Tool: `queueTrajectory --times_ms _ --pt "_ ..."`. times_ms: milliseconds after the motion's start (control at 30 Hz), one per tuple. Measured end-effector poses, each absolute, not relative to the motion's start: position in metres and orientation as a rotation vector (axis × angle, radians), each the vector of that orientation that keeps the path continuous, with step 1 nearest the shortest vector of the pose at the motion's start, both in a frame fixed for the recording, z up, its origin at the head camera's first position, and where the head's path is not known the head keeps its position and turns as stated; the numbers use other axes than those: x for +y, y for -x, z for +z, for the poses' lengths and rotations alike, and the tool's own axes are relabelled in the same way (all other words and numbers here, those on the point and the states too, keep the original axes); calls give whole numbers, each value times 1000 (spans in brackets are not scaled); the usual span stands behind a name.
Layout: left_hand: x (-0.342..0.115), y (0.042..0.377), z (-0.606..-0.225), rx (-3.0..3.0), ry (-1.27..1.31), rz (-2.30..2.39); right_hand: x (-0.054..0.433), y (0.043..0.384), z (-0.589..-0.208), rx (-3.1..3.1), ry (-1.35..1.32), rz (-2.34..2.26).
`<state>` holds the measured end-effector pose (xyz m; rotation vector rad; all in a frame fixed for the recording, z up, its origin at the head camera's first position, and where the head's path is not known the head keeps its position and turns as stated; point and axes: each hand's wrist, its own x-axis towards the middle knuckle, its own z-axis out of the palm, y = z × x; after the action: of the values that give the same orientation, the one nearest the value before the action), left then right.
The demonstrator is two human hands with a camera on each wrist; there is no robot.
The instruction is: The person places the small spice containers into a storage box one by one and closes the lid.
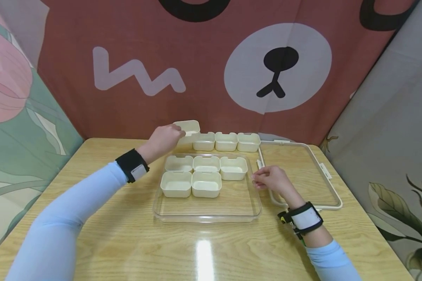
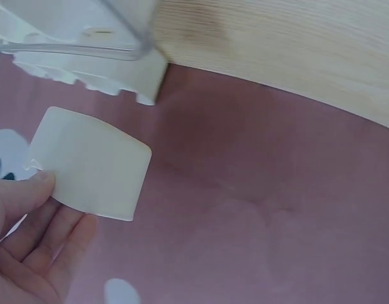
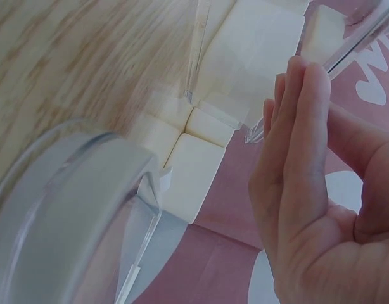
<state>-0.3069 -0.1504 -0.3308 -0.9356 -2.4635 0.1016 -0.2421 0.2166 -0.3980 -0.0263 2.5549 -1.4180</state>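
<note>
A small cream bin is held up at the back left, above the table, its rim pinched by my left hand. The left wrist view shows the thumb on one face of this bin and fingers behind its edge. Several matching bins stand in two rows inside a shallow clear tray, leaving bare tray floor at front right. My right hand pinches the tray's right rim between thumb and fingertips; the right wrist view has that hand at the clear edge.
Three more cream bins stand in a row behind the tray, against the printed cloth backdrop. Right of the tray lies a clear lid with a white frame and side clips. The wooden table extends toward the front.
</note>
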Motion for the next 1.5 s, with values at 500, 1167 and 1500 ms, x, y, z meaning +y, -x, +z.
queueTrajectory --times_ms 500,1167,1500 --pt "-118 275 -319 -2366 1052 78 217 243 -399 2559 15 -1400" --pt "-75 243 -320 -2299 1197 174 217 243 -396 2569 40 -1393" --pt "-55 231 -327 -2243 1295 182 217 242 -395 2532 47 -1416"
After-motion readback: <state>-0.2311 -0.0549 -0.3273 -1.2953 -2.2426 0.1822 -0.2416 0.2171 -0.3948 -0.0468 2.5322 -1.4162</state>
